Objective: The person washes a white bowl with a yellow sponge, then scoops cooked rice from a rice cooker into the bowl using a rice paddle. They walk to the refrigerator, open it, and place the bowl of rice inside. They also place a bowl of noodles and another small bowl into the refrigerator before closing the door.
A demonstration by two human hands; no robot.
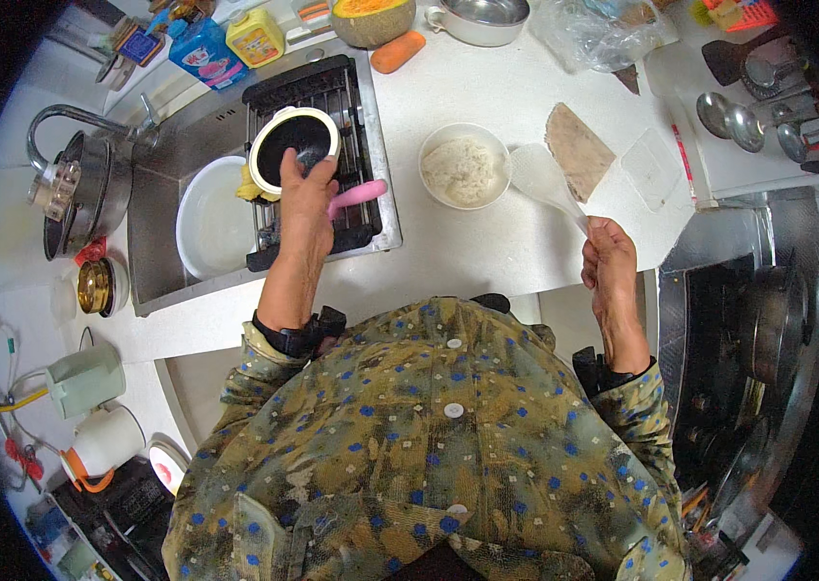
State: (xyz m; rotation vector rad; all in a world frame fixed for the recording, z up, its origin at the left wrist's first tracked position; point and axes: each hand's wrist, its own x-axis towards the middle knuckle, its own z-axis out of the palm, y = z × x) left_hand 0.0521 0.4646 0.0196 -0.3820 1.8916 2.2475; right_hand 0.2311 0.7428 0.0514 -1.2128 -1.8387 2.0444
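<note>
Over the dish rack, my left hand (304, 207) grips the near rim of a small pot (286, 141) with a cream rim and a dark inside. Its fingers reach into the pot. A pink handle (359, 194) sticks out beside that hand; what it belongs to is hidden. My right hand (609, 254) holds a white rice paddle (544, 174) by its handle end. The paddle's head lies at the right edge of a white bowl of cooked rice (464, 171) on the counter. Whether paddle and bowl touch, I cannot tell.
A black dish rack (300, 72) spans the steel sink (170, 145), which holds a white basin (210, 218). Behind are a cut pumpkin (380, 22), a carrot (398, 52) and a metal-lined pot (486, 18). A brown cloth (576, 149) lies right of the bowl.
</note>
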